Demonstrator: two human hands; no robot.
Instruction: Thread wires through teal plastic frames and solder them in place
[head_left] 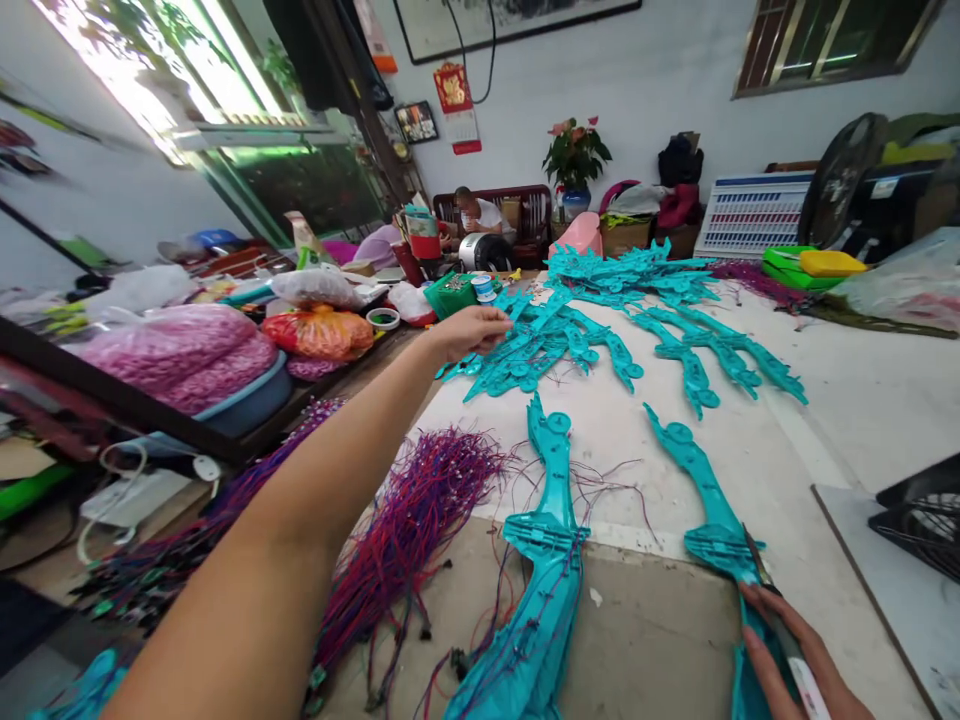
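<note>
Left grip (476, 333) together by teal parts (517, 375), right grip (814, 640) clamped on slim tool (803, 678), pink-filled bag (176, 350) in blue basin (262, 397)

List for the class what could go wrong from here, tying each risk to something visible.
The tool in the right fingers might slip and mark the teal part at its tip. The left arm crosses in front of the wires and could snag some. Overlapping parts in the heap may catch on one another.
</note>
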